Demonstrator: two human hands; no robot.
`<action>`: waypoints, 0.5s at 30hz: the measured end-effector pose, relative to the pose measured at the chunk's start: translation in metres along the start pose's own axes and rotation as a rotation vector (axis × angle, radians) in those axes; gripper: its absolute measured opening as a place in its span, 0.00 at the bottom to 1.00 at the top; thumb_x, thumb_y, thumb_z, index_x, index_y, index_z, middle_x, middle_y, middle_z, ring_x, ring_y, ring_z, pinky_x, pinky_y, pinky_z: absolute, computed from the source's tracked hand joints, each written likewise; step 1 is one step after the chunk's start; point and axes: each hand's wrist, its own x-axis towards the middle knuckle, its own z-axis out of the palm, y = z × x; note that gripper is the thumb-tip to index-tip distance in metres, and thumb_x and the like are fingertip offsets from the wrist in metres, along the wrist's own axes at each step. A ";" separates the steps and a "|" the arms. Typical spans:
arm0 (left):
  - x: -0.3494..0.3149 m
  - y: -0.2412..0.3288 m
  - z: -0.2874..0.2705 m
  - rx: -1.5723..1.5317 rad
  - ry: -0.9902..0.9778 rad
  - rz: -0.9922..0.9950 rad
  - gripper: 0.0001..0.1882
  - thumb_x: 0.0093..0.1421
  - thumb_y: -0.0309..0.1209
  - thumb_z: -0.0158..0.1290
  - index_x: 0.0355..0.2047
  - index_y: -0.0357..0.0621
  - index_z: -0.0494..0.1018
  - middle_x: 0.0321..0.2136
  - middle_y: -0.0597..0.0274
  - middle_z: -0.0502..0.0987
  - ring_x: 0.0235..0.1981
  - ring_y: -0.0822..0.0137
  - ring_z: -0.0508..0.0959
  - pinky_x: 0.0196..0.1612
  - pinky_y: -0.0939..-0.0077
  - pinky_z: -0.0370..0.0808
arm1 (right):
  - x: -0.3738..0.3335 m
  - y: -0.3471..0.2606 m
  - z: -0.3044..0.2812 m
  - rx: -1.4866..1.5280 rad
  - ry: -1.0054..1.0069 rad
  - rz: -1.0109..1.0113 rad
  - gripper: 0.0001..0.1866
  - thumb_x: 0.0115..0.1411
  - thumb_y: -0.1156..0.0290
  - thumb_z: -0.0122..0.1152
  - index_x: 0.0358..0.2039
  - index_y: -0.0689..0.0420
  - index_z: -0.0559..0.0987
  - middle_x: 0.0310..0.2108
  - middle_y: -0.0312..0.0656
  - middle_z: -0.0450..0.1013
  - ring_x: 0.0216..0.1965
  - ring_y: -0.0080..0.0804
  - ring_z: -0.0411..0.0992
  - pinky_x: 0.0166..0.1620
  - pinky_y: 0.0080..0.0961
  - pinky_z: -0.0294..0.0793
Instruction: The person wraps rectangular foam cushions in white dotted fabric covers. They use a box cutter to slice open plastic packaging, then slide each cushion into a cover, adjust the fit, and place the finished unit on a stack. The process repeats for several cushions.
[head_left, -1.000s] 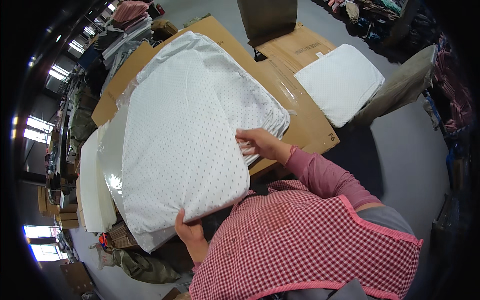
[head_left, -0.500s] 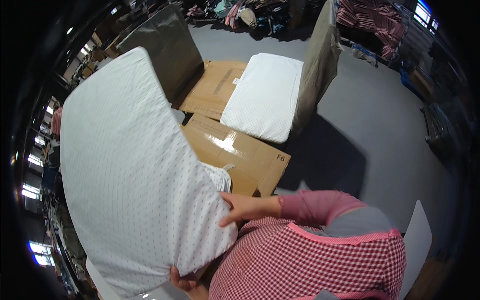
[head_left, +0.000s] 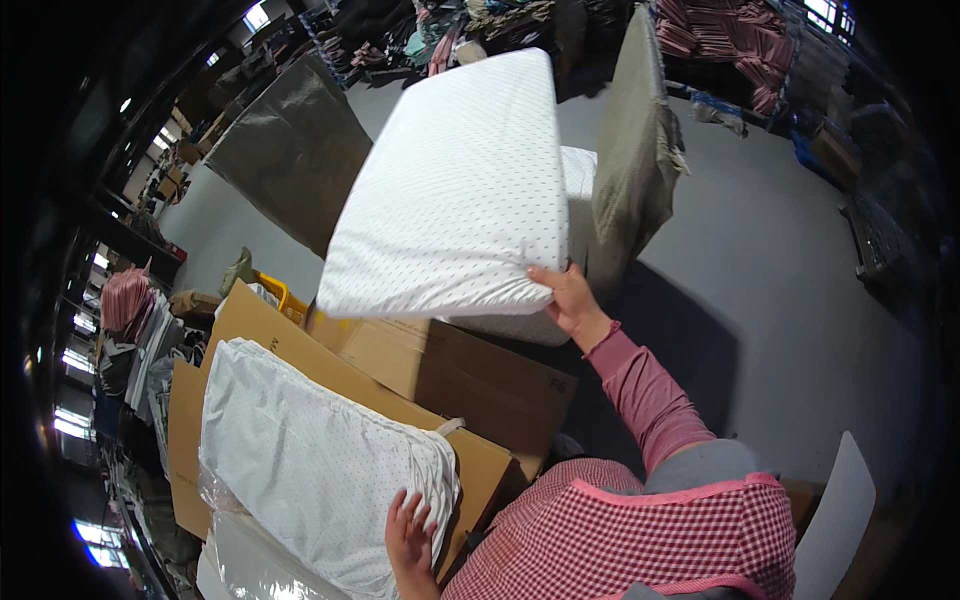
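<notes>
My right hand (head_left: 572, 300) grips the near right corner of a small mattress (head_left: 450, 180) in a white dotted cover, with the thumb over its top. The mattress is held out ahead of me, tilted, and partly hides another white dotted mattress (head_left: 580, 185) behind it. My left hand (head_left: 410, 535) is empty, its fingers apart, beside a stack of white dotted fabric covers (head_left: 310, 440). These covers lie on brown cardboard at the near left, with clear plastic film (head_left: 250, 550) at their near end.
A cardboard box (head_left: 470, 370) stands below the held mattress. Grey-brown upright panels rise at the left (head_left: 295, 150) and right (head_left: 635, 150). A yellow crate (head_left: 283, 297) sits beyond the cardboard. Pink folded fabric (head_left: 725, 40) is piled at the far right.
The held mattress has swung from the left to ahead of me, over the other mattress. My left hand has let go of it. The stack of covers has come into view.
</notes>
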 end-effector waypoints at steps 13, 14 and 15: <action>-0.175 -0.159 -0.186 -0.754 0.819 -0.130 0.10 0.67 0.36 0.52 0.41 0.44 0.74 0.38 0.62 0.80 0.38 0.68 0.78 0.46 0.70 0.76 | 0.059 0.201 -0.288 0.180 1.239 0.192 0.05 0.55 0.81 0.57 0.33 0.58 0.75 0.28 0.44 0.75 0.25 0.35 0.75 0.28 0.25 0.75; -0.184 -0.165 -0.180 -0.676 0.858 -0.075 0.10 0.66 0.38 0.52 0.41 0.47 0.74 0.39 0.64 0.80 0.39 0.69 0.78 0.48 0.67 0.76 | 0.055 0.204 -0.295 0.066 1.148 0.277 0.05 0.55 0.81 0.57 0.33 0.58 0.75 0.28 0.43 0.75 0.26 0.34 0.75 0.28 0.25 0.74; -0.191 -0.170 -0.175 -0.678 0.792 -0.136 0.11 0.66 0.39 0.52 0.41 0.46 0.75 0.37 0.64 0.80 0.38 0.67 0.78 0.47 0.67 0.77 | 0.050 0.207 -0.299 -0.082 1.114 0.380 0.05 0.55 0.80 0.57 0.33 0.57 0.75 0.27 0.42 0.75 0.27 0.34 0.75 0.29 0.26 0.74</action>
